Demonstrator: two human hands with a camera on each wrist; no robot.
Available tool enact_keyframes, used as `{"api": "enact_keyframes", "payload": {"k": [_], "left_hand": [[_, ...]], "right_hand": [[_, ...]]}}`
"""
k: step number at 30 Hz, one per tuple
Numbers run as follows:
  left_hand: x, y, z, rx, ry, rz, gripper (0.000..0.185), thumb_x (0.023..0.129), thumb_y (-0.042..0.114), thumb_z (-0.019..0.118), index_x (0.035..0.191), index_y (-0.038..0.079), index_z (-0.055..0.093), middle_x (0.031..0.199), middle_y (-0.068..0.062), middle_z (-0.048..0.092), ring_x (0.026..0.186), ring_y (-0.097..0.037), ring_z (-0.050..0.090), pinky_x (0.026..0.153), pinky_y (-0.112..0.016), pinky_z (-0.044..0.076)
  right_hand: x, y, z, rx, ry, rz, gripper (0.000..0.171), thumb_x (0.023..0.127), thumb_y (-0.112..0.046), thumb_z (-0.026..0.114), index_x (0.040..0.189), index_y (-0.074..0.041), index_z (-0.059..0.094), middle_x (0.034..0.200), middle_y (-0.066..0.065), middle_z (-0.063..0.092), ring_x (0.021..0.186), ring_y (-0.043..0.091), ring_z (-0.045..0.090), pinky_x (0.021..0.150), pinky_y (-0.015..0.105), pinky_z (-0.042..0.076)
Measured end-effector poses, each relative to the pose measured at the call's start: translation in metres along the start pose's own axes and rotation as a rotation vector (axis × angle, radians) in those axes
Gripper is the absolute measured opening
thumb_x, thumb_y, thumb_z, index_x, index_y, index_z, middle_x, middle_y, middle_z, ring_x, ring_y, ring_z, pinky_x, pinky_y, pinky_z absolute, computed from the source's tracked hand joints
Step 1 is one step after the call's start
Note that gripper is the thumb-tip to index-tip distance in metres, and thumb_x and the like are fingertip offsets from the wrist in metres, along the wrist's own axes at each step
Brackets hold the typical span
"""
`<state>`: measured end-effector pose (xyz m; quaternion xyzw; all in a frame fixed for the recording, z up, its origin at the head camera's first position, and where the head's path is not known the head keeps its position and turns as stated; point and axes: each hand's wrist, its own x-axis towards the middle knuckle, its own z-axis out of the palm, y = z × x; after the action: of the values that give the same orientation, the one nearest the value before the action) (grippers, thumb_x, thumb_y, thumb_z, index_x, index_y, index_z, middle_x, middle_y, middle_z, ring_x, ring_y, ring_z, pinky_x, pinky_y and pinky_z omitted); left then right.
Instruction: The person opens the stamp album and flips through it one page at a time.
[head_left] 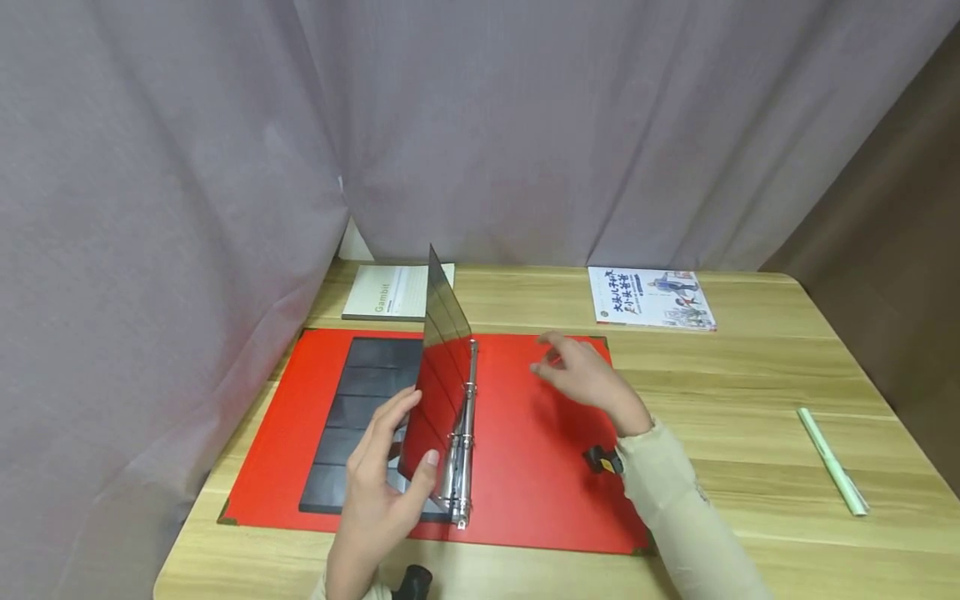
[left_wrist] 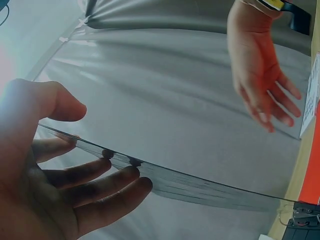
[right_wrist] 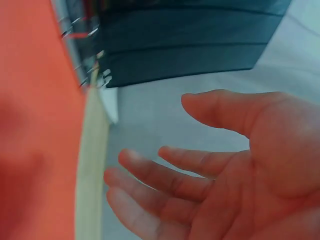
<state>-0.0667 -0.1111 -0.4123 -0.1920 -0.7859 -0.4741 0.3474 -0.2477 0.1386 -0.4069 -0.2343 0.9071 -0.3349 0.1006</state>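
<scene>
Binder [head_left: 540, 450]: red, lying wide open and flat on the wooden counter [head_left: 750, 400], metal rings [head_left: 465, 433] running down its middle.
Sheet [head_left: 442, 367]: dark, see-through plastic page, threaded on the rings, standing up on edge and tilting a little to the left; in the left wrist view [left_wrist: 200, 185] seen edge-on as a thin line.
Left hand [head_left: 382, 483]: gripping the near lower edge of the sheet, thumb [left_wrist: 45, 100] on one face, fingers [left_wrist: 100, 185] on the other, showing darkly through the plastic.
Right hand [head_left: 585, 375]: hovering over the right red cover, released, fingers [right_wrist: 165, 175] spread and loosely straight, holding nothing, well clear of the sheet.
Right sleeve [head_left: 682, 508]: pale, reaching in from the lower right, a small dark wrist device [head_left: 602, 459] at the cuff.
Left cover: more dark pages [head_left: 367, 417] lying flat on it, divided into horizontal pockets.
Grey book [head_left: 393, 292]: at the far edge of the counter, behind the binder, partly hidden by the upright sheet.
White book [head_left: 648, 297]: illustrated cover with blue lettering, far right of the binder, lying flat.
Green pen [head_left: 832, 460]: alone on the right side of the counter, well apart from everything else.
Curtain [head_left: 480, 125]: grey, hanging in folds behind the counter.
</scene>
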Motion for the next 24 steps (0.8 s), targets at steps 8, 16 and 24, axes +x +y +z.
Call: {"api": "enact_keyframes", "payload": {"k": [8,16,24], "left_hand": [[-0.001,-0.001,-0.006,0.029,0.019,-0.023,0.058,0.084,-0.013,0.059,0.141,-0.003,0.052,0.138,-0.02,0.057,0.124,-0.029,0.057,0.099,-0.025,0.048],[-0.006,-0.003,-0.016,0.053,0.034,-0.106,0.054,0.093,-0.014,0.052,0.145,-0.001,0.048,0.142,-0.017,0.055,0.133,-0.023,0.049,0.111,-0.024,0.036],[-0.01,-0.009,-0.024,0.074,0.095,-0.137,0.052,0.094,-0.013,0.049,0.145,-0.002,0.049,0.141,-0.018,0.055,0.136,-0.019,0.047,0.113,-0.025,0.032]], "right_hand": [[0.017,0.036,0.008,-0.131,-0.047,-0.008,0.055,0.096,-0.014,0.067,0.143,0.008,0.048,0.14,0.028,0.054,0.129,0.046,0.05,0.106,0.057,0.04],[0.029,0.063,0.011,-0.224,-0.173,0.08,0.069,0.088,-0.01,0.077,0.143,0.014,0.043,0.144,0.03,0.048,0.132,0.046,0.046,0.109,0.056,0.038],[0.033,0.066,0.014,-0.269,-0.229,0.12,0.071,0.084,-0.01,0.081,0.142,0.01,0.048,0.149,0.03,0.042,0.13,0.048,0.045,0.107,0.056,0.04]]}}
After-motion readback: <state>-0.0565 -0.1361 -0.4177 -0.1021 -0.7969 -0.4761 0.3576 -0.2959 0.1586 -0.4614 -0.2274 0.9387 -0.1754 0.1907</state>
